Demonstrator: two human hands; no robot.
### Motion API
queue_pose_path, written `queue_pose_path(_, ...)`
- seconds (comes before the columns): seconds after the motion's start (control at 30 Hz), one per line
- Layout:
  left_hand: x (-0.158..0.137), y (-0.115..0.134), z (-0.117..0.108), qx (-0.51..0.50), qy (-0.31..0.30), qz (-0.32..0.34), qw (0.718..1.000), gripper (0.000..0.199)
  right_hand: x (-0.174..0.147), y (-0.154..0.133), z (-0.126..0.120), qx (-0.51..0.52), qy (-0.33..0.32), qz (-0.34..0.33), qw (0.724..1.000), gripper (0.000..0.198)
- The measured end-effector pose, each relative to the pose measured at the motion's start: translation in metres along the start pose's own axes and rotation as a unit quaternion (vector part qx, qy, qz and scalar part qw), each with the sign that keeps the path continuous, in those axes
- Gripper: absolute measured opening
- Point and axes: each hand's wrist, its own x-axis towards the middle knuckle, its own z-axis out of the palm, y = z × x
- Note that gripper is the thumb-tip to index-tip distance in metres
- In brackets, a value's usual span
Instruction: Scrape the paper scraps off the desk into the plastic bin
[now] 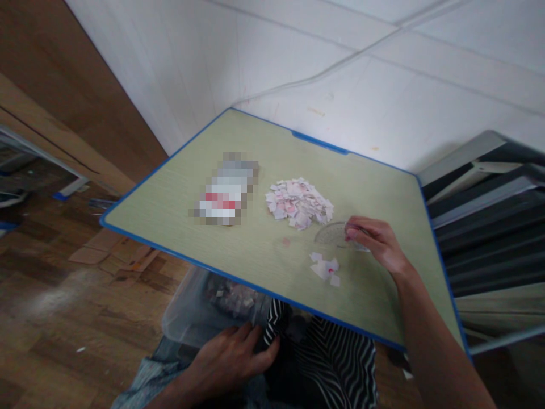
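My right hand (pixel 374 238) is closed, thumb and fingers pinching a clear half-round protractor (pixel 330 233) just over the table. Beside it, farther away and to the left, lies a heap of small white and pinkish paper pieces (pixel 298 203). A few loose paper scraps (pixel 326 268) are on the near side of the protractor. Below the table edge, my left hand (pixel 238 351) rests palm down over my lap, next to a clear plastic bin, its fingers loosely stretched with nothing visible in them.
The small green table (pixel 170 199) has a blue rim and stands against a white wall. A pixelated rectangular item (pixel 225 193) lies on its left. Under the front edge is the clear plastic bin (pixel 183 309) with contents. Dark folded panels (pixel 489 238) stand at right.
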Motion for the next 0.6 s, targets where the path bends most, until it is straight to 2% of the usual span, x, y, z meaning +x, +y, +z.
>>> queue_pose_path(0.07, 0.0004, -0.0001, -0.0005, -0.002, -0.001, 0.0, 1.0, 0.047, 0.0014, 0.0023, 0.0021, -0.014, 0.036, -0.009, 0.999, 0.027)
queue_pose_path(0.23, 0.0007, -0.0007, -0.0029, -0.007, -0.003, -0.001, 1.0, 0.046, 0.0024, 0.0064, 0.0042, -0.029, 0.023, -0.01, 0.999, 0.031)
queue_pose_path(0.37, 0.0005, -0.0006, -0.0031, -0.003, -0.007, 0.007, 1.0, 0.047, 0.0021, 0.0084, 0.0048, -0.03, 0.069, -0.028, 0.997, 0.025)
queue_pose_path(0.5, 0.0002, -0.0005, -0.0022, 0.011, -0.013, 0.012, 1.0, 0.046, 0.0028, 0.0097, 0.0066, -0.036, 0.034, -0.031, 0.998, 0.025)
queue_pose_path(0.6, 0.0001, -0.001, -0.0012, 0.012, -0.004, 0.012, 1.0, 0.046, 0.0037, 0.01, 0.0073, -0.028, 0.064, -0.033, 0.997, 0.025)
